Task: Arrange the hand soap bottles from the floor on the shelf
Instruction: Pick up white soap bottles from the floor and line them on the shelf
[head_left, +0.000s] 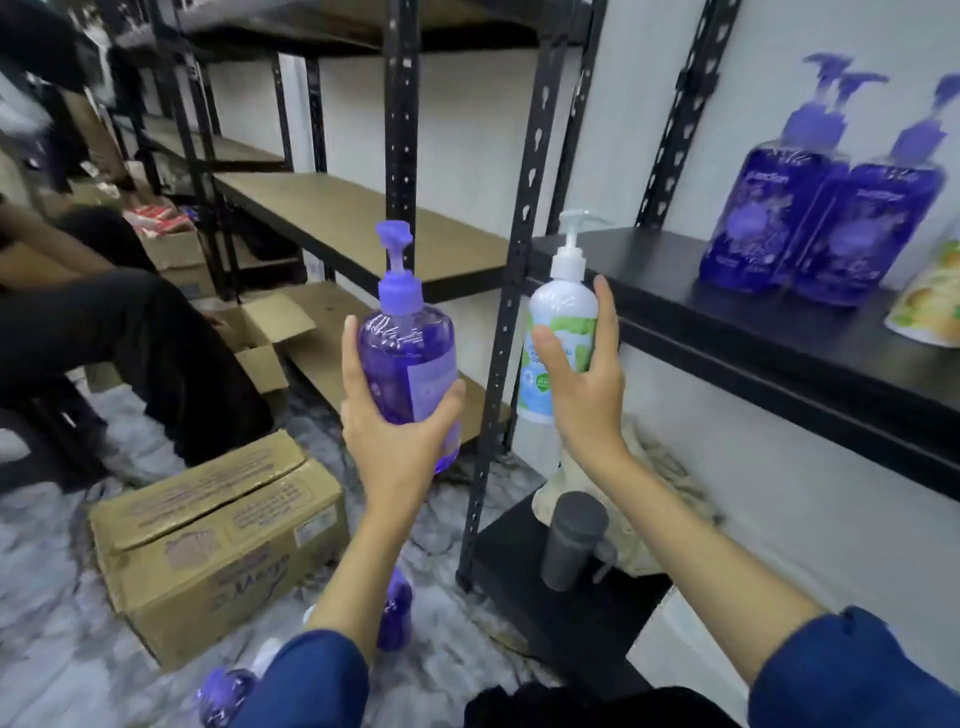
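Head view: the left hand (400, 441) grasps a purple soap bottle (408, 364) upright, fingers curled around its lower body. The right hand (587, 395) grasps a white soap bottle (563, 332) upright, just in front of the black shelf (753, 322). Two purple bottles (821, 218) stand on that shelf. Further purple bottles (395, 613) lie on the floor near a cardboard box (218, 545).

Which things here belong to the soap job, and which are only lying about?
Belong to the job:
purple bottle in the left hand
white bottle in the right hand
black shelf with purple bottles on it
purple bottles on the floor

Lying about:
cardboard box
grey mug
crumpled cloth
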